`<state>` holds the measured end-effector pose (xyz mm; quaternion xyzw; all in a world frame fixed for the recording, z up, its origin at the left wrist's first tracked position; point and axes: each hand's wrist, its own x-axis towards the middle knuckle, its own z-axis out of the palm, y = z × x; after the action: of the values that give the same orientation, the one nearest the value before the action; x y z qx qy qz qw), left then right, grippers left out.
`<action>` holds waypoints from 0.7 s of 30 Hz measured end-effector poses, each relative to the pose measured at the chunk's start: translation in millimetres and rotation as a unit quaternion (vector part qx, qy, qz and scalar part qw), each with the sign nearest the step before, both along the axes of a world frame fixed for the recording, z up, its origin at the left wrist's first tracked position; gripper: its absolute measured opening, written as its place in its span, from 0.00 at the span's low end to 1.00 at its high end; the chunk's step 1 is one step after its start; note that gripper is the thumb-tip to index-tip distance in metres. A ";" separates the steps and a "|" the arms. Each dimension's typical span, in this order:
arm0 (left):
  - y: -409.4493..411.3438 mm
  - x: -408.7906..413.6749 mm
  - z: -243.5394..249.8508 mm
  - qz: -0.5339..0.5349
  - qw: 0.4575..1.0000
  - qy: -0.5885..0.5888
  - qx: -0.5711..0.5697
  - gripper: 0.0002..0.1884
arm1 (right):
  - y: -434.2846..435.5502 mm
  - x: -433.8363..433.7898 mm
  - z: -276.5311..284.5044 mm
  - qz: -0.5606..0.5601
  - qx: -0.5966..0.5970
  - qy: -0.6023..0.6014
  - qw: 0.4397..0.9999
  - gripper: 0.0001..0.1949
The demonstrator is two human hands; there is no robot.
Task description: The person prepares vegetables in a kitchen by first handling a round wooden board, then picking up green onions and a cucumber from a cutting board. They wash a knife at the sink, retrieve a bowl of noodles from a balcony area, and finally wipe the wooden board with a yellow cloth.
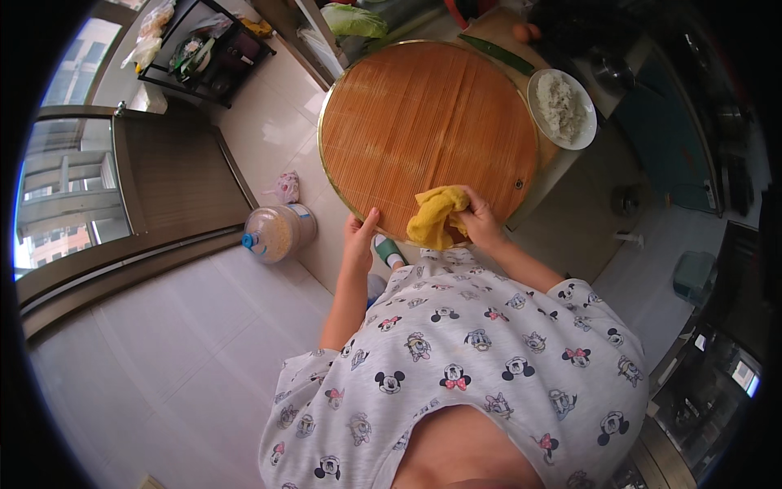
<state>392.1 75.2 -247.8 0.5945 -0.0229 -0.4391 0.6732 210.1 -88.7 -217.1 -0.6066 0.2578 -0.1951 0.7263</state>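
Before me lies a large round board (421, 128) of reddish-brown slats with a light-coloured rim. My left hand (359, 235) grips its near left edge, thumb on top and the fingers mostly hidden beneath. A bunched yellow cloth (437, 217) is held in my right hand (482, 223) over the near edge of the board. Whether the cloth presses on the surface I cannot tell. Pale, whitish marks show on parts of the slats. Near the right edge of the board is a small dark round fitting (518, 183).
A white plate of rice (559, 110) stands at the board's right. Behind the board are a cucumber (498, 54), leafy cabbage (354, 21) and eggs (525, 32). On the floor at left lie a large plastic bottle (281, 232) and a small bag (287, 186), near a black shelf rack (208, 55).
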 end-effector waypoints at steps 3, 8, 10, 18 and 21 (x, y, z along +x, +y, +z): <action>-4.1 3.4 66.4 0.048 0.995 0.033 -0.079 0.08 | -24.1 -16.2 16.0 -0.147 0.161 -0.123 0.968 0.14; -0.9 40.6 151.9 0.004 0.981 -0.145 -0.128 0.06 | -54.4 -43.1 73.8 -0.306 0.204 -0.249 0.896 0.17; -2.7 36.7 202.8 -0.009 0.963 -0.242 -0.121 0.07 | -63.9 -61.4 88.1 -0.333 0.190 -0.291 0.877 0.17; -16.9 17.8 281.0 -0.061 0.617 -0.782 -0.067 0.07 | -87.6 -94.1 114.1 -0.452 0.167 -0.369 0.794 0.19; -15.0 14.3 273.7 -0.208 0.444 -0.867 -0.086 0.09 | -78.9 -96.0 128.9 -0.449 0.185 -0.385 0.785 0.19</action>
<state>406.4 60.1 25.9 0.5816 -0.7559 0.1825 0.2387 114.1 -167.7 -88.2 -0.1505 0.2314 -0.6650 0.6940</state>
